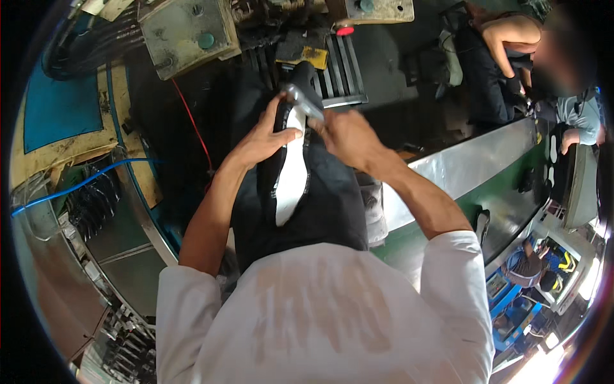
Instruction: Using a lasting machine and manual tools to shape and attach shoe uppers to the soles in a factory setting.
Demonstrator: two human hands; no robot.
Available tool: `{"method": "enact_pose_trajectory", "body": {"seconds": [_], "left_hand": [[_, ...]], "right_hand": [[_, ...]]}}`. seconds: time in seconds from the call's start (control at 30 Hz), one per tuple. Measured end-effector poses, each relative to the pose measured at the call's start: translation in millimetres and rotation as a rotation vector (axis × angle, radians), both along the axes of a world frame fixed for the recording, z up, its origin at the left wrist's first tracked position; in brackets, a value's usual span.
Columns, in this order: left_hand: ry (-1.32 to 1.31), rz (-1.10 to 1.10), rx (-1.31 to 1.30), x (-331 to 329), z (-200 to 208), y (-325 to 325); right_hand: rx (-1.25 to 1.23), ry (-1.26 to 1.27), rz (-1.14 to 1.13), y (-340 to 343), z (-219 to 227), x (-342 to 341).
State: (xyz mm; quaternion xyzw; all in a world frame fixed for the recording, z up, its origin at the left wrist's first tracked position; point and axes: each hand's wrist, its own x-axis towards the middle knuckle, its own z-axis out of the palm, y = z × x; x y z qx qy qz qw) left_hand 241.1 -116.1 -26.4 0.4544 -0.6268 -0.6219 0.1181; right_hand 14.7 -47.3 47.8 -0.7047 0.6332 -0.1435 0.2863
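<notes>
Sole up across my black-trousered lap lies a shoe (293, 169), its long white bottom framed by a dark upper edge. My left hand (263, 136) grips its left side near the far end, with the thumb on the white surface. My right hand (350, 137) is closed round a grey metal hand tool (307, 105), blurred by motion, so its exact kind is unclear. The tool's far end is over the shoe's far tip, close to my left fingertips. The fingers of my right hand partly hide the tool's near end.
A worn machine box (185, 38) with a green button stands ahead left, and a red button (345, 30) ahead. On the left are a blue sheet (64, 109) and a blue hose (102, 169). A metal-edged green conveyor (441, 240) runs right, bearing shoes. Another person (505, 57) sits far right.
</notes>
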Motion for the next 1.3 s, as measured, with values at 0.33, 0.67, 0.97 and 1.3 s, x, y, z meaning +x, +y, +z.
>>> {"method": "enact_pose_trajectory", "body": {"seconds": [0.33,0.67,0.97,1.3], "left_hand": [[-0.285,0.004,-0.273,-1.4,21.9,45.0],[-0.099,0.232,0.149,29.7,70.9,134.0],[0.062,0.240,0.240,29.1,66.0,123.3],[0.012,0.161,0.128,34.7,54.4,132.5]], "right_hand": [[0.160,0.090,-0.032,16.8,-34.3,-18.0],[-0.401,-0.331,-0.424,14.8,2.5,-16.6],[-0.455,0.010,-0.147,-5.3,-20.4,-12.8],[-0.404,-0.007,-0.200,5.2,-25.5,-10.5]]}}
